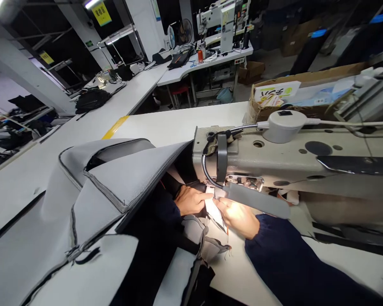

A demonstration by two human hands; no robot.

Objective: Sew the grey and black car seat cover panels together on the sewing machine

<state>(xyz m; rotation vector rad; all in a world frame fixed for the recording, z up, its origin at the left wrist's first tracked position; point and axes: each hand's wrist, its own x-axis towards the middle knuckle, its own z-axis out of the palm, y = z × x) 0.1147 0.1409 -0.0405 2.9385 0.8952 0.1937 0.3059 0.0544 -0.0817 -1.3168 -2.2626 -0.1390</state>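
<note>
Under the lit needle area of a sewing machine (287, 157) lies a narrow white fabric piece (213, 210) with a dark edge. My left hand (190, 200) is closed at its left side, the fingertips touching it. On the other side my right hand (239, 216) pinches its edge, thumb and forefinger close to the left fingertips. A large grey padded bag body (111, 178) with black-bound seams stands at the left, its dark inside around my left forearm. Loose grey flaps with frayed threads hang below the hands. The needle itself is hidden.
A grey lamp head (258, 199) on a bendable neck hangs just above my right hand. A round white switch box (284, 126) sits on the machine. Behind stands an open cardboard box (254, 111) with papers. Farther back is another sewing machine (226, 29) on a white table.
</note>
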